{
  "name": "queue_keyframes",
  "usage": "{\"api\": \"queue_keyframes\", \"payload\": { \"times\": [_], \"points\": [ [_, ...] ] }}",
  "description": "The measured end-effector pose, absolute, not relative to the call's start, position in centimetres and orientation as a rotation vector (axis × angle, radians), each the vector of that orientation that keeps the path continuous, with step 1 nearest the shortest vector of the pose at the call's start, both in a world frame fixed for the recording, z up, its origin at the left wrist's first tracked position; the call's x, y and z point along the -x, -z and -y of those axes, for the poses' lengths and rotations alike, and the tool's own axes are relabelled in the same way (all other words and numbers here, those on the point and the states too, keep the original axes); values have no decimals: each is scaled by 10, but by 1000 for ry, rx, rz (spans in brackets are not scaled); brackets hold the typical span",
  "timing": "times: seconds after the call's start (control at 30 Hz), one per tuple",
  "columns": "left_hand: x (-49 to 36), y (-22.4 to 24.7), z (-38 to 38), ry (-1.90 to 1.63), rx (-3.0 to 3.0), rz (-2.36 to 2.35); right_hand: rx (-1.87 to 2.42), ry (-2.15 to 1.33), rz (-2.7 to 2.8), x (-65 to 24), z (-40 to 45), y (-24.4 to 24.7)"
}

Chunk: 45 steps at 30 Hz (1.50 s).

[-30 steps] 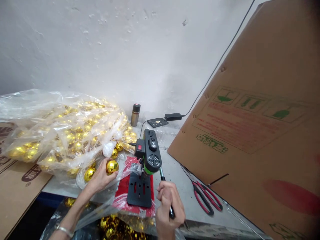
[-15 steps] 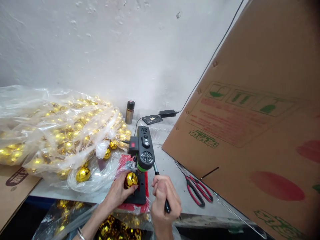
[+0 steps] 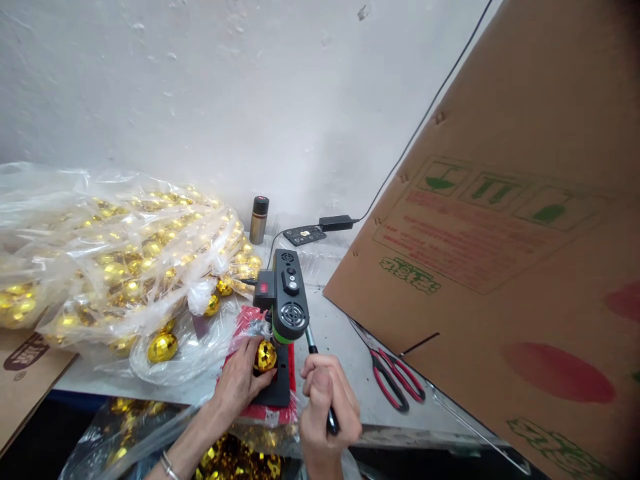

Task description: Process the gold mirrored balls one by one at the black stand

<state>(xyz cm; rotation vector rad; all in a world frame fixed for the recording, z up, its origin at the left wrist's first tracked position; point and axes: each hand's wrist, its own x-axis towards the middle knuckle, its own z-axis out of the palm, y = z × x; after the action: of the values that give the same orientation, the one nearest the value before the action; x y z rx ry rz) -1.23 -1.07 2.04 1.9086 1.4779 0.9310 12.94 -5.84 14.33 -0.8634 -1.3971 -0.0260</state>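
Observation:
My left hand (image 3: 243, 375) grips a gold mirrored ball (image 3: 266, 357) between thumb and fingers, over the black base (image 3: 279, 393) of a small press. The press's black head (image 3: 291, 297), with round vents and a green ring below, stands just above and beyond the ball. My right hand (image 3: 330, 400) is wrapped in a fist around the black-ended metal lever (image 3: 312, 343) at the press's right side. Red plastic sheeting (image 3: 293, 380) lies under the base. Whether the ball touches the press head is hard to tell.
A clear plastic bag (image 3: 115, 267) full of gold balls covers the left. More balls (image 3: 240, 460) are in a bag below the table edge. Red-handled scissors (image 3: 395, 380) lie right, beside a large cardboard box (image 3: 490, 267). A spray can (image 3: 259, 220) and power adapter (image 3: 335, 222) stand behind.
My left hand has shifted the ball slightly, and its fingers have moved a little around it. My right hand keeps its grip on the lever. The view has shifted slightly.

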Motion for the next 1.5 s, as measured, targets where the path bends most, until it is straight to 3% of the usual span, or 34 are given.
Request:
{"api": "queue_keyframes", "payload": {
  "times": [0.37,0.87,1.5],
  "points": [
    [15,-11,7,-918,-2079,-1345,862,27,1405,-131,60,-141],
    [9,-8,9,-840,-2041,-1381,895,165,1268,-120,59,-98],
    [5,-16,10,-770,-1976,-1399,913,68,1238,-119,62,-86]
  ]
}}
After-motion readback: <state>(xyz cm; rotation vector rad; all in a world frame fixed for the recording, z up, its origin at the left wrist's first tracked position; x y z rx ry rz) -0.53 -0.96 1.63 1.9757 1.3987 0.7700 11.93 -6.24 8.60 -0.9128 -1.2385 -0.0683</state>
